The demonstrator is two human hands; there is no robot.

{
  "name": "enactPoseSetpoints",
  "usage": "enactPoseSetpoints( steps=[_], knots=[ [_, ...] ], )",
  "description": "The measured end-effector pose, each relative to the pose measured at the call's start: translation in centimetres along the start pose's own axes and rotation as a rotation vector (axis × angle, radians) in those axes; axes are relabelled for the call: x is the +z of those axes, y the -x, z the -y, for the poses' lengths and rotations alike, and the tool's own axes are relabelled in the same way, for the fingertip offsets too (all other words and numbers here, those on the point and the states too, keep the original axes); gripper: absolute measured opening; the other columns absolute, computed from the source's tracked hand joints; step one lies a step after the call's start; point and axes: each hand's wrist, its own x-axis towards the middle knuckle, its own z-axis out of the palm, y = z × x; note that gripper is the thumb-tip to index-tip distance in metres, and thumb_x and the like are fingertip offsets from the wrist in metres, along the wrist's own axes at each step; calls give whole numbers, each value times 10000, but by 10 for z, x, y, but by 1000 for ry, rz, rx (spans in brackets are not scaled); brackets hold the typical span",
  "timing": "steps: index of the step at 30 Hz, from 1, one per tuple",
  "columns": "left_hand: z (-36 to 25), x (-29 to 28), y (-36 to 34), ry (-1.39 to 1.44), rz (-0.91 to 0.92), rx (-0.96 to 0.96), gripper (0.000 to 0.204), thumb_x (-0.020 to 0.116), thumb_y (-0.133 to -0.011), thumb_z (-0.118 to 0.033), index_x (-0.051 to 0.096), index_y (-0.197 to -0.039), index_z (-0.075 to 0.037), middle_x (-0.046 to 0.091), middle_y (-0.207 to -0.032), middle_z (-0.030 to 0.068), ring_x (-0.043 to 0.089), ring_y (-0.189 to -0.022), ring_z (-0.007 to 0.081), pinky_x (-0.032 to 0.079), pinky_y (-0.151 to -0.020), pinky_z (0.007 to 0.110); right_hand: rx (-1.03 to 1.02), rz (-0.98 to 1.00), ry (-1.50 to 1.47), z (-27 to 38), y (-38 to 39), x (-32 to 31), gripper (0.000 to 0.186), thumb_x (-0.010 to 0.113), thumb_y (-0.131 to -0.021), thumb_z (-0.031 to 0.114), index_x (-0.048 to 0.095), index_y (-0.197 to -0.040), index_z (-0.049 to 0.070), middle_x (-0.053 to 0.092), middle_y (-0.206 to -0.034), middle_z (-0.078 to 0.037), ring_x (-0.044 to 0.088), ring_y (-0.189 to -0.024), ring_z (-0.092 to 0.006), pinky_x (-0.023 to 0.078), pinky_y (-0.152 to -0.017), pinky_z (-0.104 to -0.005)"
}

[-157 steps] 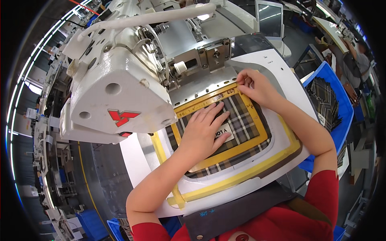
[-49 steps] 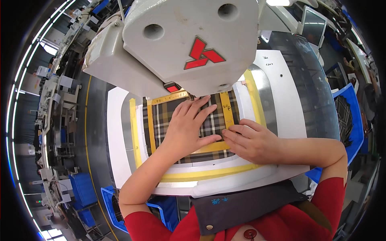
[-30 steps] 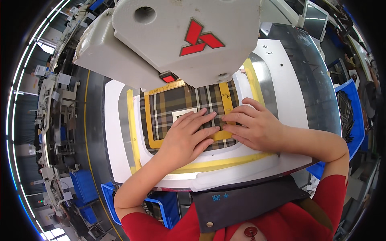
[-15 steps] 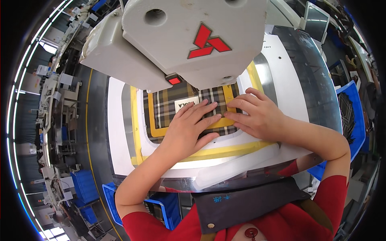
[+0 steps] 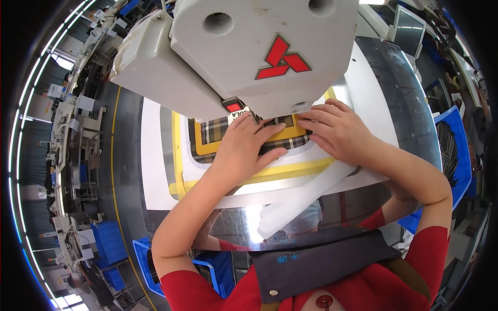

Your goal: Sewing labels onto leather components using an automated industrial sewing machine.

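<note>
A piece of dark plaid fabric (image 5: 211,136) lies beneath a yellow rectangular frame (image 5: 208,149) on a white sheet edged with yellow tape (image 5: 275,174). My left hand (image 5: 237,150) rests flat over the fabric and the frame's near bar, fingers apart, by a small white label (image 5: 236,116) partly covered by the machine. On the frame's right end lie the fingertips of my right hand (image 5: 340,129), spread and pressing down. Close above my left fingertips is the metal needle area (image 5: 254,116) of a large white sewing machine head (image 5: 223,62), which hides the far part of the fabric.
A shiny metal table (image 5: 228,220) carries the sheet, with a pale translucent strip (image 5: 303,197) across its near edge. Blue bins (image 5: 459,150) stand to the right and below left (image 5: 220,272). A screen (image 5: 407,28) is at the far right; workstations line the left.
The white sheet, frame and plaid fabric have slid away from me under the machine head. Both hands stay on them, and more of the metal table shows at the near edge.
</note>
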Motion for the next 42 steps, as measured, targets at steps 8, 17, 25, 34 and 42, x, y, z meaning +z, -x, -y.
enactPoseSetpoints(
  steps=[8,17,25,34,42],
  knots=[
    [17,-3,2,-27,0,-70,468,685,-835,-378,652,-1202,-90,597,-1032,179,554,-1016,347,399,-994,435,38,47,76,1,-14,-2,296,639,-866,144,646,-1149,58,618,-1251,-58,568,-1163,-222,415,-1028,-414],
    [23,-13,16,4,-5,-88,481,667,-848,-372,631,-1230,-83,592,-1052,225,547,-1087,366,346,-1081,446,70,41,10,11,-22,7,304,661,-835,122,645,-1130,51,626,-1202,-88,569,-1149,-257,402,-1033,-432],
    [-11,-7,59,117,71,39,802,762,-749,-380,417,-1409,-83,427,-1455,145,364,-1382,325,267,-1140,495,90,72,8,17,-15,-5,322,677,-831,161,648,-1132,50,617,-1249,-73,568,-1150,-242,406,-1021,-427],
    [-33,7,90,75,257,328,533,637,-741,-123,533,-1262,-88,465,-1427,78,450,-1305,270,388,-1051,395,200,181,-8,24,-58,6,303,736,-779,210,706,-1026,37,648,-1089,-70,590,-1043,-243,408,-1004,-373],
    [-36,-3,94,154,183,299,452,690,-792,-205,564,-1212,-92,536,-1338,66,538,-1154,229,451,-926,355,114,480,395,35,-74,5,194,667,-837,244,708,-905,66,642,-914,-50,602,-971,-194,387,-1023,-356]
  ],
)
